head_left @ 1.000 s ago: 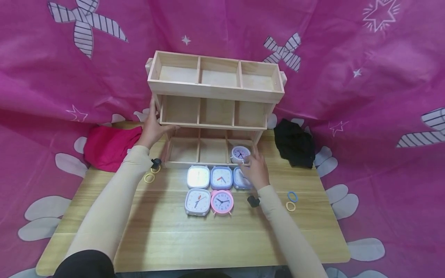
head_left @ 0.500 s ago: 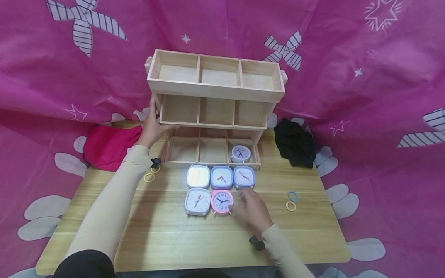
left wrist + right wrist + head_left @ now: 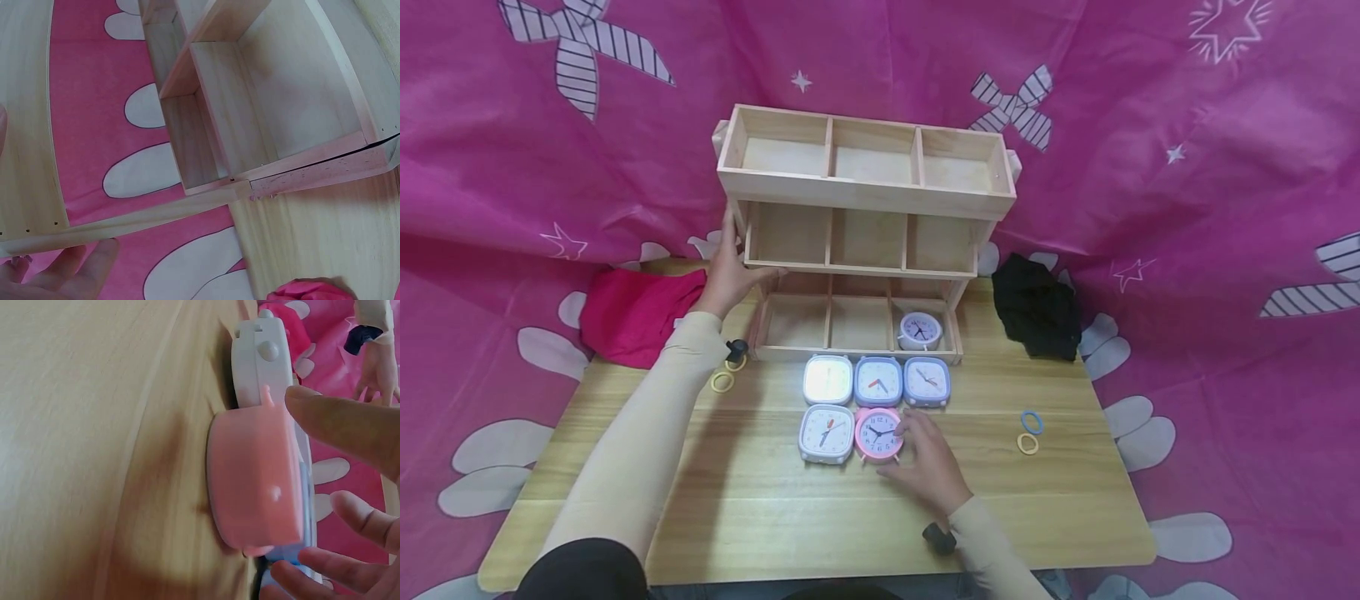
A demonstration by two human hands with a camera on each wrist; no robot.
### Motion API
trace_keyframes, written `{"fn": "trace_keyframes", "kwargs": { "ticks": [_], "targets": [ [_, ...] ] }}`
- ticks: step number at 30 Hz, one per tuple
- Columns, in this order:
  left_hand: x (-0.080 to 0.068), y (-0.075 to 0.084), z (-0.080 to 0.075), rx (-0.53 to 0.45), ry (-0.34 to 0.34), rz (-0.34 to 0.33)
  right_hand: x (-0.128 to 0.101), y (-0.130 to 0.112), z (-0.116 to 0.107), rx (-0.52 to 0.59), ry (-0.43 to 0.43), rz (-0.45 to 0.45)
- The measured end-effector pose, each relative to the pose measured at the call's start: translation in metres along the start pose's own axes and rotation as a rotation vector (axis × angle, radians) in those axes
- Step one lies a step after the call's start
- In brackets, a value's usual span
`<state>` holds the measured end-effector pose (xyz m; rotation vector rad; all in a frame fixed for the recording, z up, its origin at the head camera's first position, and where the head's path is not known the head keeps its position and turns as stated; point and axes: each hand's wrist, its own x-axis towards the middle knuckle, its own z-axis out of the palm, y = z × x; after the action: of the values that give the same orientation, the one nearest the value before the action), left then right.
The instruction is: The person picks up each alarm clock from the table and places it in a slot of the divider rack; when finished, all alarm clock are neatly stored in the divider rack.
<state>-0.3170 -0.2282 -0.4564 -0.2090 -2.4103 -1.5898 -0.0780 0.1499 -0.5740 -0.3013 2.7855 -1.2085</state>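
My left hand (image 3: 728, 271) holds the left side of the three-tier wooden organizer (image 3: 865, 196), thumb along the middle tray's front edge. In the left wrist view its fingers (image 3: 94, 265) lie at the edge of a wooden strip. My right hand (image 3: 931, 462) is at the right of a pink alarm clock (image 3: 878, 435); the right wrist view shows thumb and fingers spread around its side. Left of that clock lies a white square clock (image 3: 826, 434). A row behind has another white clock (image 3: 828, 381) and two blue clocks (image 3: 878, 382). A round pale purple clock (image 3: 920, 331) sits in the bottom-right compartment.
Red cloth (image 3: 640, 318) lies left of the organizer, black cloth (image 3: 1036, 307) right of it. Small yellow rings (image 3: 722, 382) lie by the left wrist; a blue ring (image 3: 1032, 422) and a yellow ring (image 3: 1027, 444) lie at the right. A pink curtain (image 3: 880, 50) hangs behind the table.
My right hand has left the round purple clock in the bottom-right compartment and come back toward me to the pink clock. The left hand stays on the organizer.
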Motion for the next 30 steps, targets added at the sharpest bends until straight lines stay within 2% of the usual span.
{"fn": "trace_keyframes", "kwargs": {
  "ticks": [6, 16, 21, 30],
  "targets": [
    [0.0, 0.0, 0.001, -0.004, 0.002, 0.009, 0.007, 0.001, 0.012, -0.002, -0.002, -0.022],
    [0.0, -0.001, 0.001, -0.003, 0.003, 0.01, 0.017, 0.001, 0.025, -0.055, 0.051, -0.057],
    [0.001, -0.002, 0.001, 0.005, -0.002, 0.005, 0.019, 0.002, 0.027, -0.082, 0.057, -0.066],
    [0.002, -0.001, 0.002, -0.015, 0.003, 0.035, 0.013, 0.005, 0.026, -0.117, 0.079, -0.074]
  ]
}}
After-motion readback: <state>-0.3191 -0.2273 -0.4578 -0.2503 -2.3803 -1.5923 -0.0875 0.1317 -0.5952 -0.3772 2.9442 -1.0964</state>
